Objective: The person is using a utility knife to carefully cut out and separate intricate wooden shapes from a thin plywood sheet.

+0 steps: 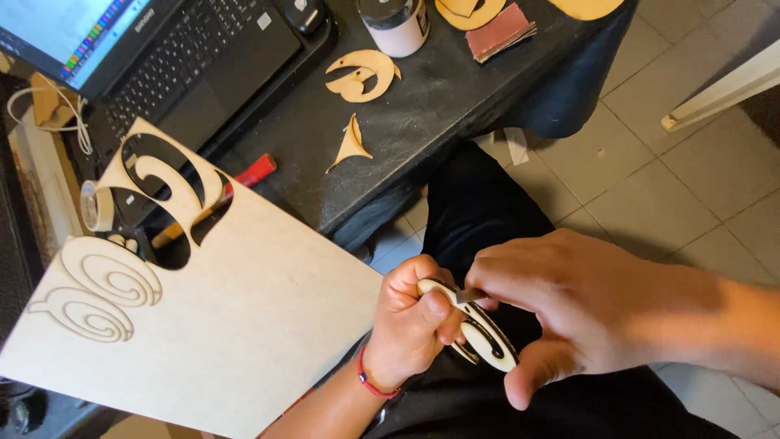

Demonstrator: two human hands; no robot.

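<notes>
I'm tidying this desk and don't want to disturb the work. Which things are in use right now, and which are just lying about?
In use:
left hand, gripping the wooden cutout piece
right hand, holding a small blade against it

Lying about:
plywood sheet
loose wood offcuts
sandpaper
white jar
laptop
tape roll

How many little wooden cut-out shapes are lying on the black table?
4 that I can see: a round swirly piece by the laptop, a small pointed piece below it, and two partly cropped pieces at the top edge. More may lie outside the picture.
</notes>
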